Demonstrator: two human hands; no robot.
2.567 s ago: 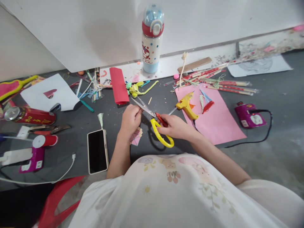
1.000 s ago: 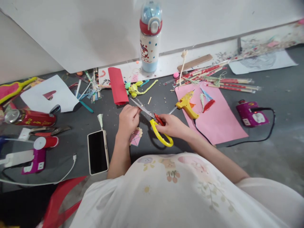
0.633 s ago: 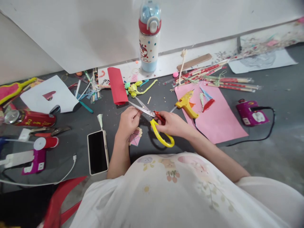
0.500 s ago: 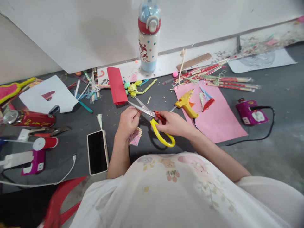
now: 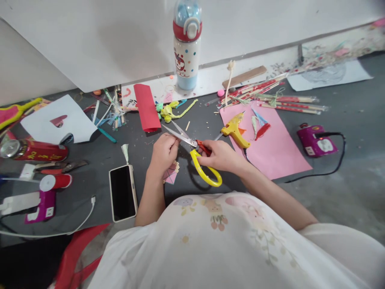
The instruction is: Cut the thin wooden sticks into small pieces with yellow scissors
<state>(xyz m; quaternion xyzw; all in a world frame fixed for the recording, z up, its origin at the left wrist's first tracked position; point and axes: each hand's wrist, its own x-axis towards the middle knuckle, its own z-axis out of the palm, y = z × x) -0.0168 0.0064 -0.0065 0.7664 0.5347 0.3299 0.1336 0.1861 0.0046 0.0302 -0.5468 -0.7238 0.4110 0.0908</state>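
My right hand [image 5: 221,156] grips the yellow-handled scissors [image 5: 201,166], whose blades stand apart and point up-left. My left hand [image 5: 162,154] is closed, its fingertips pinching something small right at the blades; I cannot make out what. A small pink paper piece with a pale fringed edge [image 5: 171,173] lies on the dark mat just beneath that hand.
A phone [image 5: 122,192] lies left of my left arm. A yellow glue gun [image 5: 235,130] rests on pink paper [image 5: 270,148]. A red paper roll [image 5: 146,106], a water bottle [image 5: 186,48], a red can [image 5: 36,151], sticks [image 5: 270,96] and a purple power strip [image 5: 315,141] surround them.
The hands have stayed nearly still at the same spot. The scissor blades have opened and shut slightly against what the left hand pinches; the view has drifted a little.
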